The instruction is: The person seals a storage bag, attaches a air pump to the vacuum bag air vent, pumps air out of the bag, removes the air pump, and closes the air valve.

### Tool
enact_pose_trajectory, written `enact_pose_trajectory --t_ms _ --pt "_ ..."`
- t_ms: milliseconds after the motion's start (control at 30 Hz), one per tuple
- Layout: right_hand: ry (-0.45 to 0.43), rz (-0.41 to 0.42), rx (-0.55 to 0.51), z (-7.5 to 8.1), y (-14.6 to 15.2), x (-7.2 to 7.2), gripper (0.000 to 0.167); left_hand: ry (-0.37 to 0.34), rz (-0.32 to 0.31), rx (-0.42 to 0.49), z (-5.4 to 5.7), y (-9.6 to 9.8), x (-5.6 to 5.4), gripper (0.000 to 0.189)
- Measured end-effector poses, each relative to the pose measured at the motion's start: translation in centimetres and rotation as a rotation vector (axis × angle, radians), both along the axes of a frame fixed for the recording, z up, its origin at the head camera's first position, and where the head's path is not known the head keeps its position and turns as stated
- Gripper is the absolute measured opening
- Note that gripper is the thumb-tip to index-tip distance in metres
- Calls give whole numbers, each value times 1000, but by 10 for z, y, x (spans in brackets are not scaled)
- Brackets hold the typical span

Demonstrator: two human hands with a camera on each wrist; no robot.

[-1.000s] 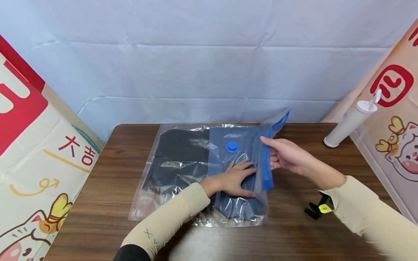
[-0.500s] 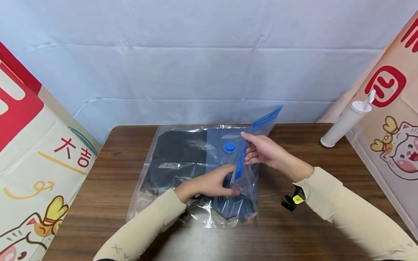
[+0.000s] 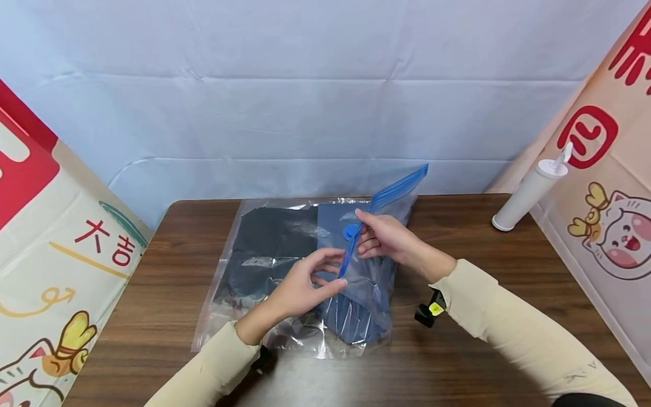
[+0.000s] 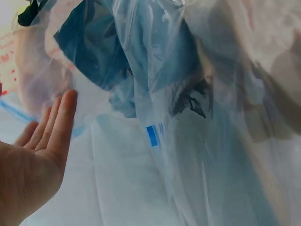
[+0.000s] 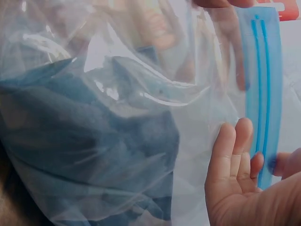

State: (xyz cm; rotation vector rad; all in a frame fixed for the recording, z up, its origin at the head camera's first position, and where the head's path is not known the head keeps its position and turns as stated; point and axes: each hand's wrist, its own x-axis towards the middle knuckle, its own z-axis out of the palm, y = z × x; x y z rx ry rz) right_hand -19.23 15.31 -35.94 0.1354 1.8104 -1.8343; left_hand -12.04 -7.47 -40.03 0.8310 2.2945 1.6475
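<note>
A clear vacuum storage bag (image 3: 285, 336) lies on the table with folded black cloth (image 3: 269, 237) and blue cloth (image 3: 348, 316) inside. Its blue zip strip (image 3: 399, 189) is lifted and slants across the bag's mouth end, partly covering the round blue valve (image 3: 350, 230). My right hand (image 3: 389, 240) pinches the strip near its middle, thumb on one face and fingers on the other. At the strip's near end is my left hand (image 3: 300, 288), thumb and fingers spread apart around it. In the left wrist view, the left fingers (image 4: 59, 122) are nearly straight beside the plastic.
A white hand pump (image 3: 529, 195) stands at the table's back right corner. A pale cloth backdrop (image 3: 285, 113) hangs behind the wooden table (image 3: 437, 362), with printed panels on both sides. Small black wrist cameras sit under both sleeves.
My left hand has lifted off the bag's top, where it lay flat, and come to the strip's near end. My right hand has drawn the zip strip leftward over the bag.
</note>
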Motion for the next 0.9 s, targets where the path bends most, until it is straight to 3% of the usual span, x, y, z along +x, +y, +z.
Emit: enact_pose_trajectory --t_ms 233,367,467,567,667,767,833,900 --pt "12 2 -34 -5 -3 1 47 57 118 5 -3 0 4 38" --pt "43 13 -37 -9 -3 0 46 19 167 76 -2 2 4 25" --pt "135 41 6 -9 -2 -1 41 -14 208 123 -2 2 3 17" --pt "330 90 105 -7 -2 0 29 -33 249 124 0 0 3 16" --pt "662 136 270 -1 -2 -2 20 -40 266 114 0 -4 4 17" --pt "1017 191 463 7 -2 -8 26 -39 267 104 1 -8 4 18" --pt "1142 273 547 12 -2 -13 35 -39 263 107 0 -9 4 19" --pt "1172 388 580 14 -2 -17 41 -43 258 114 -1 -10 2 20"
